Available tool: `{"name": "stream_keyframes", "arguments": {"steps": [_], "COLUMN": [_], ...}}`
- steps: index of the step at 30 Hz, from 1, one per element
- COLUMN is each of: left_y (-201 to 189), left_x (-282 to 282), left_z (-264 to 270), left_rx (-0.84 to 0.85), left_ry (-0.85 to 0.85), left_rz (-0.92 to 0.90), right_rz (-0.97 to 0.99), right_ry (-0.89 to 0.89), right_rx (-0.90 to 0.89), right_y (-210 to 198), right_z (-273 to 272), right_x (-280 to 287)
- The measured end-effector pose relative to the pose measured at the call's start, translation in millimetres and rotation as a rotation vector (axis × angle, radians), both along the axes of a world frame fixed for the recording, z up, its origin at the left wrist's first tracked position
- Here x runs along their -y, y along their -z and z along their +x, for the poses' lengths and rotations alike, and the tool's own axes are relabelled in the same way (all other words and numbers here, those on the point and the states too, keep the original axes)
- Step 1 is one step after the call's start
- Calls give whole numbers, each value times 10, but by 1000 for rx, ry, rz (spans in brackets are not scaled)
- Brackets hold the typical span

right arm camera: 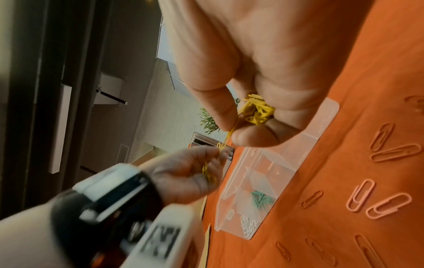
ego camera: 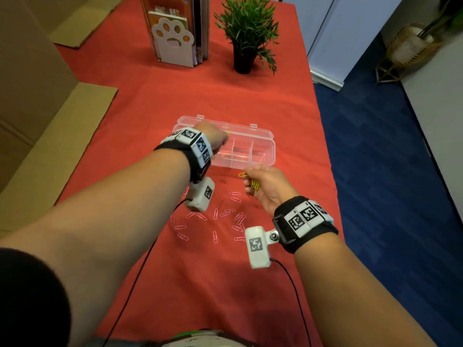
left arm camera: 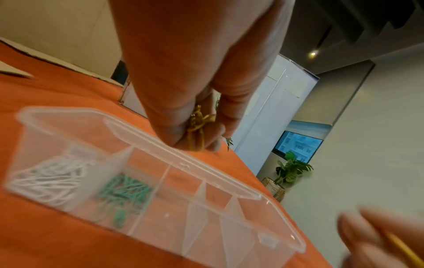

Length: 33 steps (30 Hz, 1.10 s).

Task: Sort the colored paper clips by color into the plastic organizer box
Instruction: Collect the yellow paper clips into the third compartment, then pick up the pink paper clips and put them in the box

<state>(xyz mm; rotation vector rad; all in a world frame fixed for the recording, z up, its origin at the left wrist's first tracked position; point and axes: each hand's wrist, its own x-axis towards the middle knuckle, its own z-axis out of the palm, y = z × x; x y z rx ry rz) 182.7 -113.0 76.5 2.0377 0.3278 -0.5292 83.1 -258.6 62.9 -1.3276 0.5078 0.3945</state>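
Observation:
A clear plastic organizer box (ego camera: 263,136) lies open on the red cloth. My left hand (ego camera: 213,136) hovers over its left part and pinches yellow paper clips (left arm camera: 197,130). White clips (left arm camera: 48,179) fill the end compartment, green clips (left arm camera: 123,190) the one beside it. Just in front of the box, my right hand (ego camera: 260,184) grips a bunch of yellow clips (right arm camera: 257,110), one more dangling from finger and thumb. Several pink clips (ego camera: 225,214) and a few dark red ones (ego camera: 223,181) lie scattered on the cloth below the hands.
A potted plant (ego camera: 248,31) and a paw-shaped bookend with books (ego camera: 172,41) stand at the far end of the table. Cardboard (ego camera: 57,136) lies along the left edge. The table's right edge drops to blue carpet (ego camera: 390,171).

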Motion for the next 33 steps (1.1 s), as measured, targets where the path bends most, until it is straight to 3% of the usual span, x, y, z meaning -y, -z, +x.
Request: {"name": "stream_keyframes", "arguments": {"steps": [5, 11, 18, 23, 26, 28, 33], "left_y": [-12, -87, -28, 298, 451, 490, 478], "left_x": [197, 194, -87, -457, -792, -833, -924], "left_z": [152, 113, -160, -539, -587, -544, -396], "left_rx": [75, 58, 132, 181, 228, 288, 350], "left_ry": [44, 136, -187, -89, 6, -4, -29], "left_rz": [178, 247, -75, 92, 313, 400, 487], "right_rz": [-32, -101, -206, -216, -251, -391, -595], "right_ry": [18, 38, 51, -9, -107, -210, -232], "right_rx": [-3, -38, 60, 81, 45, 53, 116], "right_y": [118, 184, 115, 73, 39, -4, 23], "right_z": [-45, -12, 319, 703, 887, 982, 1063], "right_x": [123, 229, 25, -287, -523, -455, -362]}}
